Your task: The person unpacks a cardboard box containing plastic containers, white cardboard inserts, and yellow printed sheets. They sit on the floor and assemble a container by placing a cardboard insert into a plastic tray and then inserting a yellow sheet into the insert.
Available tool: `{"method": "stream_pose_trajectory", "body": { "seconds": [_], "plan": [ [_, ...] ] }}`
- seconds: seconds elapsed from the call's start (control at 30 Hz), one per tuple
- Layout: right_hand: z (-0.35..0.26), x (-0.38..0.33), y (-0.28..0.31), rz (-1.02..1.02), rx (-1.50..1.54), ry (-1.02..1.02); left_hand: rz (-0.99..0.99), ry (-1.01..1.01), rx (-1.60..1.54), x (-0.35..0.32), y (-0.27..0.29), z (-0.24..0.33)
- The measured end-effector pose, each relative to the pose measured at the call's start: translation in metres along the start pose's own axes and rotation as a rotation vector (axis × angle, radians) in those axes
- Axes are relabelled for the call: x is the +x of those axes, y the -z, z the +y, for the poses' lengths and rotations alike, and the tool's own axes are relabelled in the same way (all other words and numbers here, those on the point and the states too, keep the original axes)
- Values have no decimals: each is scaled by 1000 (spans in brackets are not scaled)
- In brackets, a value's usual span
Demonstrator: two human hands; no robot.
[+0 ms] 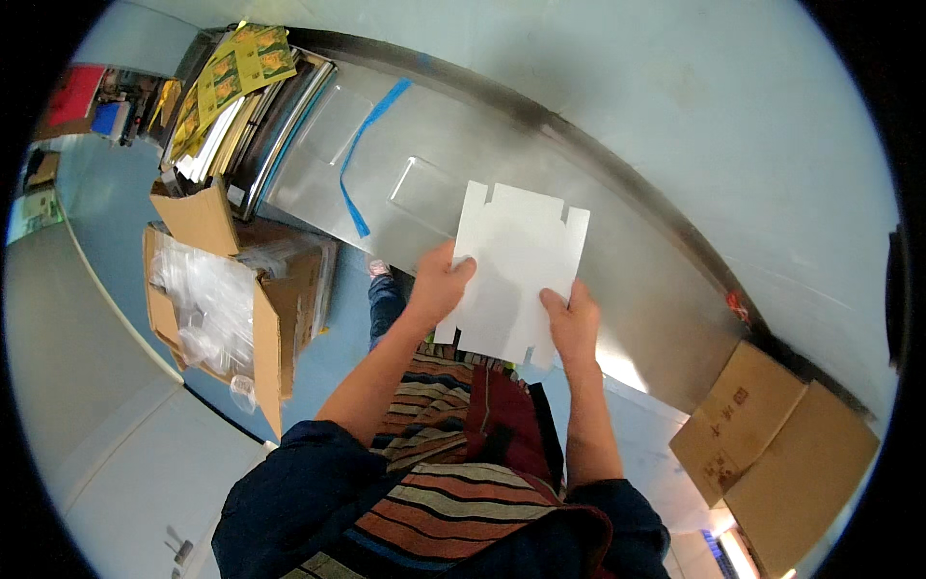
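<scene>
A flat white cardboard blank (521, 270) with notches cut near its corners is held up in front of my body, over the near edge of the metal table. My left hand (442, 285) grips its left edge, thumb on the upper face. On the right edge, my right hand (573, 323) pinches it the same way; the fingers of both hands are partly hidden beneath. Just beyond the blank's left side, a clear plastic tray (420, 185) lies on the table. A blue strap (353, 164) runs loosely across the metal further left.
The metal table (637, 241) stretches along a pale wall. At its left end stand upright flat sheets (280, 135) with yellow printed sheets (241, 72) on top. An open carton (273, 338) of clear plastic pieces (203, 294) is at left. Brown cardboard (772, 444) stands at right.
</scene>
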State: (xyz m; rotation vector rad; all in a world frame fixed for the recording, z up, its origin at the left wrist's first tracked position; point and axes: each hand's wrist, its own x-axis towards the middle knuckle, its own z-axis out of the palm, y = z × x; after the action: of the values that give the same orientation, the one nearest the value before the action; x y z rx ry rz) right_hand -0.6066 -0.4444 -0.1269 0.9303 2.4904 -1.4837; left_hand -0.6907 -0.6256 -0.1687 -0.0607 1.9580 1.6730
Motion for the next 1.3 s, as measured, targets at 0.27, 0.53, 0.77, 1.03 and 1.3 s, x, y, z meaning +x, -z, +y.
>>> {"method": "stream_pose_trajectory", "body": {
  "seconds": [0.27, 0.53, 0.77, 1.03, 1.3],
  "plan": [
    [7, 9, -9, 59, -260, 33, 103, 47, 232, 1, -21, -12],
    [36, 20, -5, -29, 97, 34, -40, -26, 63, 16, -6, -31],
    [31, 29, 7, -121, 605, -305, -158, 319, -303, 26, 0, -7],
    [16, 39, 26, -54, 751, -407, -372, 263, -363, 31, 3, 1],
    [27, 40, 23, -80, 674, -374, -260, 190, 22, 47, -6, -9]
  ]
}}
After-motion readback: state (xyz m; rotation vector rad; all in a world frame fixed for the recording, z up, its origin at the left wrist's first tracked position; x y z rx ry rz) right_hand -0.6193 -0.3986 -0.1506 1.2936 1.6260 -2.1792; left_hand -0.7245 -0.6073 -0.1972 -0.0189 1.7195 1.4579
